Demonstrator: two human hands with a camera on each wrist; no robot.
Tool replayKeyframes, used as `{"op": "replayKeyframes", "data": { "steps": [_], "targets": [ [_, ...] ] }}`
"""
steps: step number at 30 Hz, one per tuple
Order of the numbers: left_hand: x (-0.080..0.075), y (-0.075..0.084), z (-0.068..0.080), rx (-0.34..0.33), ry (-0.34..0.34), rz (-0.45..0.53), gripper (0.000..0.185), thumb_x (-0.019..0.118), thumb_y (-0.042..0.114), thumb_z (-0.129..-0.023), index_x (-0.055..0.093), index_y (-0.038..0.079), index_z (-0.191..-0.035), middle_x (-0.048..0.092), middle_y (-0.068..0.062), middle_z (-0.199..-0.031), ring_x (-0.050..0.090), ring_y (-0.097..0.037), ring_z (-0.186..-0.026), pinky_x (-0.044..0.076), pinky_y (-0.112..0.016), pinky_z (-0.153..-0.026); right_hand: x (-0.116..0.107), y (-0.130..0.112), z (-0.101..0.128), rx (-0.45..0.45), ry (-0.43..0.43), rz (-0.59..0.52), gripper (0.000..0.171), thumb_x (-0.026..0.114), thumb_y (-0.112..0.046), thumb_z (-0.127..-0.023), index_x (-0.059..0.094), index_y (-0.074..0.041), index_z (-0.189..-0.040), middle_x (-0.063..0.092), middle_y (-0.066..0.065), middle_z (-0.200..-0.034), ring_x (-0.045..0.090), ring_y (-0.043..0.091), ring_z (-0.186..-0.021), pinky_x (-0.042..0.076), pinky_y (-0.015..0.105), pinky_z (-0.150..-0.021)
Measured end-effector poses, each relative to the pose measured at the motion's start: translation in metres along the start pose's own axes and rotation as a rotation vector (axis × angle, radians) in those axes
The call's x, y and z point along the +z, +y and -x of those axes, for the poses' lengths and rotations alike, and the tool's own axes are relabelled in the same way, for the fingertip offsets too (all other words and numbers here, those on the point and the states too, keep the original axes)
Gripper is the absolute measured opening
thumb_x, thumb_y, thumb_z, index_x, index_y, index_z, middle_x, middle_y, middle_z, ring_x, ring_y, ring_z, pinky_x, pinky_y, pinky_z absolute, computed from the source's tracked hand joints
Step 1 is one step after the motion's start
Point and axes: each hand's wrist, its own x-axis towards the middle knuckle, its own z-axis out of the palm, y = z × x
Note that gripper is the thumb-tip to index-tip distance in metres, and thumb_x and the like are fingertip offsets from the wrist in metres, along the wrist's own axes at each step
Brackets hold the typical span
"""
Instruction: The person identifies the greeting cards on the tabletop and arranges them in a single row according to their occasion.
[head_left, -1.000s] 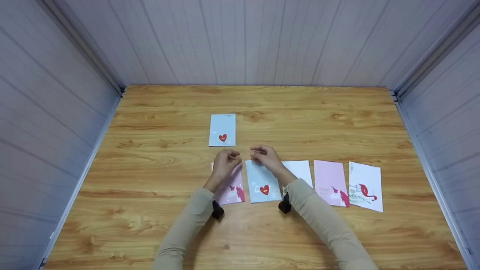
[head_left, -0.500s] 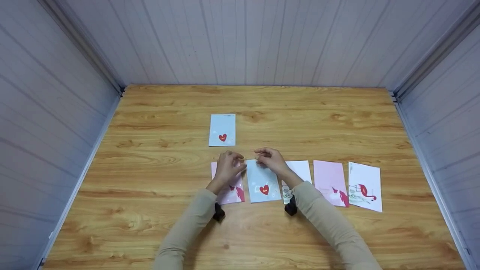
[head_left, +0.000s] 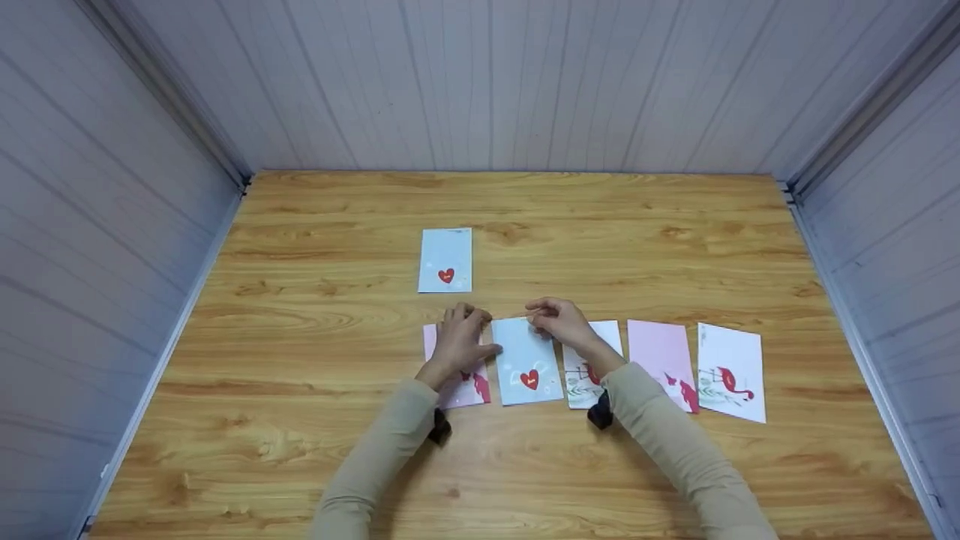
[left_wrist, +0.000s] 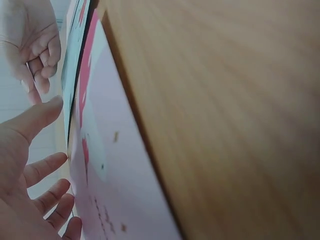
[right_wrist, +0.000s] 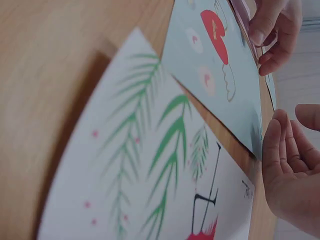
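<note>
**Both hands at the blue heart card**

While lying flat near the middle of the desk (head_left: 315, 247), the blue heart card (head_left: 527, 361) is sitting between 2 hands. The left hand (head_left: 459, 341) is resting on the pink card (head_left: 466, 384) at its left, fingers loosely spread and grasping nothing, thumb reaching toward the blue card's left edge. The right hand (head_left: 561, 322) is hovering at its far right corner, fingers loosely bent and gripping nothing. Just right, a white leaf card (head_left: 589, 379) is lying partly under that wrist, then a second pink card (head_left: 660, 361) and a white flamingo card (head_left: 729, 371). Toward the far edge, another blue heart card (head_left: 445, 259) is lying alone.
</note>
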Motion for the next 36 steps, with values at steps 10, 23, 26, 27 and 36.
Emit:
{"op": "replayKeyframes", "data": {
  "steps": [10,23,26,27,36],
  "targets": [
    [0.0,0.001,0.0,0.035,-0.003,-0.025,0.049,0.074,0.034,-0.07,0.055,0.016,-0.111,0.038,-0.003,-0.114,0.03,-0.021,-0.104,0.026,-0.038,-0.085,-0.018,0.006,0.001,0.018,0.064,0.096,0.021,0.057,-0.005,-0.083,0.059,0.002,-0.103,0.058,0.01,-0.089,0.053,0.02,-0.073,0.043,0.025,-0.059],
    [0.001,0.002,0.0,0.03,-0.011,-0.046,0.044,0.074,0.035,-0.069,0.056,0.018,-0.105,0.037,-0.002,-0.11,0.029,-0.02,-0.101,0.025,-0.038,-0.083,-0.017,0.01,0.001,0.034,0.106,0.154,0.015,0.058,-0.006,-0.081,0.06,-0.003,-0.096,0.055,0.008,-0.08,0.051,0.016,-0.063,0.04,0.024,-0.051],
    [0.0,0.001,0.001,0.034,-0.012,-0.048,0.045,0.074,0.035,-0.069,0.055,0.017,-0.105,0.037,-0.002,-0.11,0.03,-0.021,-0.101,0.025,-0.038,-0.083,-0.015,0.011,0.001,0.047,0.103,0.127,0.015,0.058,-0.004,-0.081,0.058,-0.002,-0.096,0.054,0.007,-0.077,0.051,0.016,-0.058,0.04,0.024,-0.048],
    [0.0,0.001,0.001,0.032,-0.012,-0.046,0.044,0.074,0.035,-0.069,0.055,0.017,-0.105,0.038,-0.002,-0.11,0.03,-0.021,-0.101,0.025,-0.038,-0.083,-0.015,0.011,0.001,0.053,0.103,0.119,0.015,0.058,-0.004,-0.081,0.057,-0.003,-0.096,0.054,0.007,-0.077,0.051,0.016,-0.058,0.04,0.024,-0.047],
    [0.002,0.001,0.001,0.016,-0.006,-0.023,0.043,0.073,0.036,-0.07,0.055,0.018,-0.105,0.037,-0.001,-0.112,0.029,-0.019,-0.102,0.025,-0.037,-0.084,-0.013,0.014,0.001,0.042,0.127,0.022,0.014,0.056,0.0,-0.081,0.056,-0.001,-0.095,0.053,0.007,-0.075,0.05,0.015,-0.056,0.04,0.023,-0.046]
  ]
}}
